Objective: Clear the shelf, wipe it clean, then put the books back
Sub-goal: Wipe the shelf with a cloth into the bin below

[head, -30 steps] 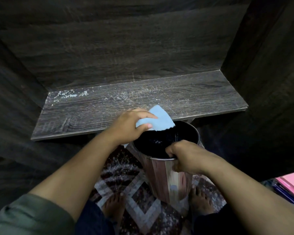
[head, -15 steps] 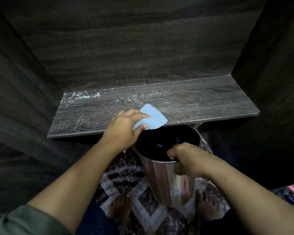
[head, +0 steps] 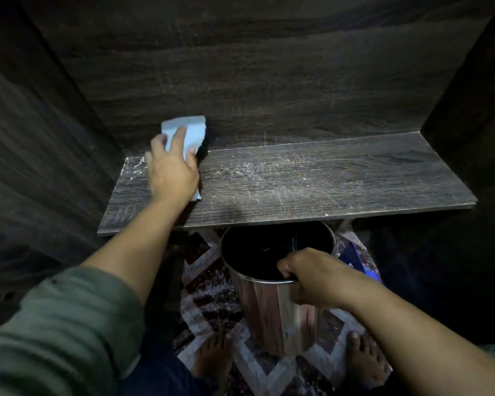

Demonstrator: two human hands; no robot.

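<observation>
Left hand (head: 172, 172), fingers flat, presses cloth (head: 193, 128) onto shelf (head: 326, 181) at 10 o'clock; right hand (head: 312, 277) grips bin (head: 269, 310) rim.

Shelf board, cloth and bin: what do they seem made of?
Shelf board: likely wood-grain laminate, matte, scratched and dusty. Cloth: pale blue, soft fabric or paper; it bends limply. Bin: probably metal, going by its shiny rim; striped wood-look side.

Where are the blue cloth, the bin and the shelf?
blue cloth (head: 193, 130): head view, its upper right part.
bin (head: 266, 312): head view, its striped outer wall.
shelf (head: 340, 187): head view, bare dusty top, right half.
</observation>
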